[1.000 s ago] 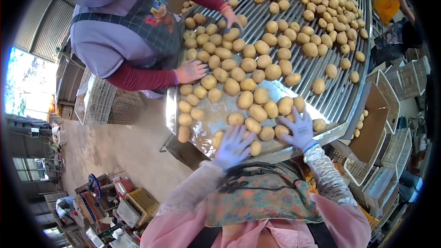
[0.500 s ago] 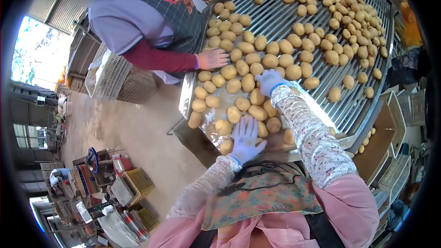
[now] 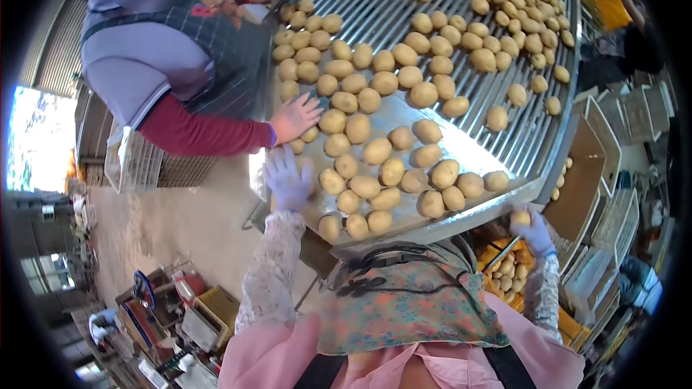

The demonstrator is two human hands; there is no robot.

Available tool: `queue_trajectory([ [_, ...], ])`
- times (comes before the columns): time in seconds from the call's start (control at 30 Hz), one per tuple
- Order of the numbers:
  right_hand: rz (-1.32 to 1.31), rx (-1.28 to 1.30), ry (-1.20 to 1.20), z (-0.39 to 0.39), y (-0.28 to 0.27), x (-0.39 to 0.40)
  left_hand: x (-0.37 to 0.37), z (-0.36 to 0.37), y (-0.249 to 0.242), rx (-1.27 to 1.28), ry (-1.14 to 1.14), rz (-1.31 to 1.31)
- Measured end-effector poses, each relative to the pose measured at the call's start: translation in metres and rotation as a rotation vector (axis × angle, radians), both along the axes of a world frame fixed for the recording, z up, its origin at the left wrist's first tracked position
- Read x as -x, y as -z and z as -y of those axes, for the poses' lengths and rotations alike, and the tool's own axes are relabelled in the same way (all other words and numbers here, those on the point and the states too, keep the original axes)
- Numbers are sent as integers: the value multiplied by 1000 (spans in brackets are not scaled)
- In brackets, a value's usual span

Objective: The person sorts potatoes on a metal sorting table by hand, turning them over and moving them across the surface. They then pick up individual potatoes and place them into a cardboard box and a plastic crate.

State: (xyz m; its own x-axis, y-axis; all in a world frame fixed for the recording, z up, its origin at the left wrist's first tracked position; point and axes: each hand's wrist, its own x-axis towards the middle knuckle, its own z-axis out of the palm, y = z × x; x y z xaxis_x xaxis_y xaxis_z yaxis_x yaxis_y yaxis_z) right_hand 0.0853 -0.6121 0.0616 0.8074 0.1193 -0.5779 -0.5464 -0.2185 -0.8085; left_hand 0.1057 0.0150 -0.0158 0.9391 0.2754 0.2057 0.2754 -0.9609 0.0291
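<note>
My left hand (image 3: 290, 181), in a pale lavender glove, lies with spread fingers at the left edge of the metal sorting table (image 3: 461, 145). A potato partly shows beside its fingers, and I see no grip on it. Off the table's front right corner, my right hand (image 3: 533, 232), gloved alike, has its fingers around a potato (image 3: 520, 217). Below that hand, an orange sack (image 3: 490, 253) has several potatoes (image 3: 509, 274) in it. Loose potatoes (image 3: 377, 150) are spread over the smooth metal between my hands, and more lie on the ribbed bars (image 3: 432, 21).
At the left, a co-worker in a checked apron (image 3: 223, 72) rests one hand (image 3: 297, 118) among the potatoes, close to my left hand. Crates (image 3: 600, 137) line the right side. A white crate (image 3: 137, 162) stands behind the co-worker. Baskets and tools (image 3: 191, 310) occupy the lower left.
My right hand has left the potatoes on the table and moved right, above the sack, with a potato in it. My left hand has moved left to the table's edge. The view has shifted.
</note>
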Motion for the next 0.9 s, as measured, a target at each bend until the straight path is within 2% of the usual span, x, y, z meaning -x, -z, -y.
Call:
queue_trajectory([
  [0.03,-78,98,-159,44,20,32,-17,-5,19,-22,-21,7],
  [0.07,-114,369,-321,55,13,60,-37,4,21,-14,-3,6],
  [0.1,29,838,-546,69,15,86,-57,23,22,-15,-45,-59],
  [0.17,128,1053,-412,44,-1,96,-73,67,22,-13,-78,-118],
  [0.2,123,1053,-404,28,-2,90,-74,92,22,49,24,-34],
  [0.23,280,903,-237,10,0,72,-75,112,21,108,127,52],
  [0.27,433,748,-71,-12,0,52,-70,130,32,-14,190,119],
  [0.3,547,729,-76,-40,-5,30,-59,141,42,-135,250,186],
  [0.33,685,827,-178,-63,-4,11,-49,147,30,-139,249,189],
  [0.4,823,998,-395,-103,1,-20,-18,157,-12,408,432,-26],
  [0.47,865,949,-637,-137,2,-46,24,136,-24,432,441,-82],
  [0.53,943,839,-773,-176,22,-54,61,105,-35,453,456,-146],
  [0.6,965,805,-771,-213,21,-50,90,78,-46,263,427,-240],
  [0.63,983,781,-765,-231,21,-48,97,67,-42,257,414,-244],
  [0.7,1009,779,-812,-265,20,-53,107,52,-26,163,368,-166],
  [0.73,1028,791,-854,-278,20,-55,102,65,-36,187,253,-158],
  [0.77,1037,782,-860,-288,25,-57,98,76,-24,182,242,-156],
  [0.83,1099,715,-979,-304,39,-58,86,99,-3,284,101,171],
  [0.87,1184,676,-952,-303,42,-56,87,110,-4,285,94,175],
  [0.9,1190,675,-964,-297,41,-56,85,125,-28,323,311,32],
])
